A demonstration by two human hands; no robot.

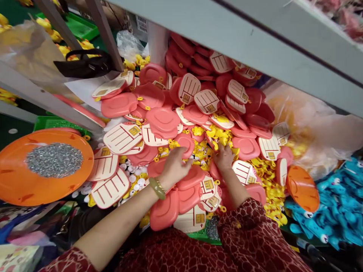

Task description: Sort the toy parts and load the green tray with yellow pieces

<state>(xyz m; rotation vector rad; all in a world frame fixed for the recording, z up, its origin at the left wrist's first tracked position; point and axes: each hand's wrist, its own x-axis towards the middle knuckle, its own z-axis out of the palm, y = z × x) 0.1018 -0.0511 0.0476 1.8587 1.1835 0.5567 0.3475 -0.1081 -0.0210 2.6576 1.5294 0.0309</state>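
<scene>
Dark red patterned sleeves [241, 230] are reaching in from the bottom of the view, under a grey shelf beam [255, 49]. Below it, a heap of coral-pink plastic cases [161, 121] is filling the middle of the view, many lying with cream faces [121, 138] turned up, each marked with red lines and a gold square. A wide orange tray [17, 170] is lying at the heap's left edge, holding a patch of silver grains [53, 160]. Blue plush pieces [337, 204] are piled to the right, just past a clear plastic bag [317, 128] and a smaller orange lid [302, 189]. Loose yellow parts [218, 136] are scattered through the middle of the heap. The left hand [174, 168], wearing a green bangle [157, 187], is resting with its fingers spread over a pink case [191, 179], not pinching anything. The right hand [224, 158] is pushing down among the yellow parts, its fingers bunched; whether they are pinching something is hidden. Small white discs [136, 185] are showing beside the left wrist.
</scene>
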